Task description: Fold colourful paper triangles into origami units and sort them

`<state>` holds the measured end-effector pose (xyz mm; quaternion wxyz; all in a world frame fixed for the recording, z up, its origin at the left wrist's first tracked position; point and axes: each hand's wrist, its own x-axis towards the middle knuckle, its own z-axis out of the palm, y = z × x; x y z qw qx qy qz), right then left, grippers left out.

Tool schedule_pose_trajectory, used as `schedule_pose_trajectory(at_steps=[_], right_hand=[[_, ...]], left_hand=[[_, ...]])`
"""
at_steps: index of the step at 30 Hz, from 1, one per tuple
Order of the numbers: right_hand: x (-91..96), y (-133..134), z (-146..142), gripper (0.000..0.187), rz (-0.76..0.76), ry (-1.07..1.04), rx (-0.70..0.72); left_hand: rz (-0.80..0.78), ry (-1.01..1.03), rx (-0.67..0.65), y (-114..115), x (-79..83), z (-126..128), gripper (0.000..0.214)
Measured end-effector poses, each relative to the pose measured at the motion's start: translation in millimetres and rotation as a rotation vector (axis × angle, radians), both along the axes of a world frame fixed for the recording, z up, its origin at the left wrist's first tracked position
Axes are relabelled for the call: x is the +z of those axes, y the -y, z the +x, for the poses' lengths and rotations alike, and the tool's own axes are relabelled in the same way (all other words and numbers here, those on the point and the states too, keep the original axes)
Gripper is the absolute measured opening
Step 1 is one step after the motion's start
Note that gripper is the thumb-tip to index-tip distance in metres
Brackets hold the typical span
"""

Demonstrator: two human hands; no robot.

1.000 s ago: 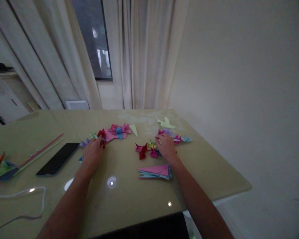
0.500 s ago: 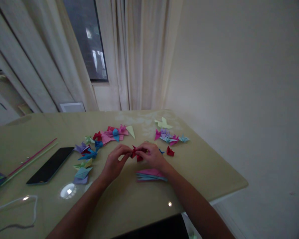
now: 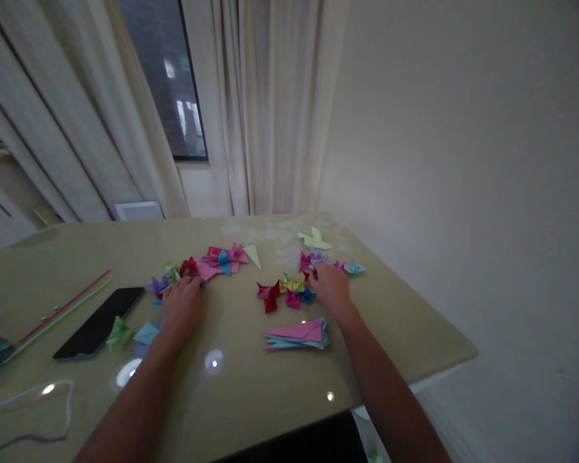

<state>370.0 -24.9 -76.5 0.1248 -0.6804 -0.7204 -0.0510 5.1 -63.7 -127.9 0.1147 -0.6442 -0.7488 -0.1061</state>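
My right hand (image 3: 330, 286) is closed in a pinch at the right, with a small red folded paper piece (image 3: 306, 276) at its fingertips. Just left of it is a cluster of folded pieces: red ones (image 3: 270, 297), a yellow one (image 3: 292, 284), a magenta one (image 3: 293, 299) and a blue one (image 3: 307, 296). My left hand (image 3: 182, 302) lies over the left group of origami, fingers forward and partly hidden. Beside it show a purple piece (image 3: 159, 284) and a red piece (image 3: 189, 265). A blurred green piece (image 3: 119, 331) is by the phone.
A stack of pink and blue folded paper (image 3: 296, 334) lies in front. Pink folded papers (image 3: 222, 262) and a pale green piece (image 3: 316, 239) are farther back. At left are a black phone (image 3: 101, 321), thin sticks (image 3: 60, 312) and a white cable (image 3: 68, 411).
My hands have parted from the red piece at the middle. The left moved left onto the origami group, and a green piece shifted left. The right moved right and took a red piece.
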Motion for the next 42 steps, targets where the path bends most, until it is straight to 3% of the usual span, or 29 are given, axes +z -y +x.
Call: schedule_pose_trajectory(at_steps=[3, 6, 9, 11, 14, 16, 19, 26, 28, 30, 32, 34, 36, 39, 42], right_hand=[[-2.9, 0, -4, 0.027, -0.013, -0.001, 0.018], [-4.3, -1, -5, 0.026, 0.107, -0.090, 0.056], [-7.1, 2, -15, 0.020, 0.192, -0.341, 0.300], [-11.5, 9, -29, 0.018, 0.147, -0.552, 0.539], [-20.1, 20, -51, 0.033, 0.021, -0.772, 0.796], [-24.8, 25, -60, 0.036, -0.043, -0.856, 0.862], [-27.3, 25, -61, 0.028, -0.090, -0.944, 0.861], [-20.0, 20, -48, 0.016, -0.160, -0.916, 0.888], [-16.6, 18, -42, 0.013, -0.186, -0.881, 0.887], [-12.3, 16, -32, 0.013, -0.200, -0.873, 0.859], [-7.8, 12, -19, 0.015, -0.210, -0.889, 0.812], [-4.9, 9, -7, 0.016, -0.241, -0.880, 0.785], [-4.7, 5, 1, 0.016, -0.311, -0.818, 0.803], [-8.0, 2, 4, 0.012, -0.355, -0.674, 0.873], [-9.9, 2, 0, 0.006, -0.223, -0.542, 0.878]], left_hand=[[0.101, 0.095, -0.053, -1, 5.7, 5, 0.032], [0.265, 0.352, -0.170, -2, 8.0, 16, 0.029], [0.320, 0.657, -0.311, 2, 7.2, 39, 0.029], [0.274, 0.839, -0.389, 7, 5.7, 59, 0.030], [0.142, 1.032, -0.490, 17, 3.6, 84, 0.031], [0.071, 1.092, -0.530, 23, 3.6, 94, 0.029], [0.052, 1.133, -0.571, 27, 5.6, 98, 0.027], [0.006, 1.064, -0.674, 25, 12.5, 97, 0.027], [0.025, 0.980, -0.638, 23, 16.5, 90, 0.033], [0.097, 0.753, -0.474, 22, 21.3, 77, 0.038], [0.148, 0.386, -0.221, 23, 24.5, 57, 0.037], [0.107, 0.047, -0.015, 26, 24.8, 35, 0.035], [0.023, -0.117, 0.073, 28, 22.6, 17, 0.035], [0.007, -0.112, 0.054, 26, 19.6, 6, 0.038], [0.164, 0.025, -0.073, 19, 19.3, 16, 0.033]])
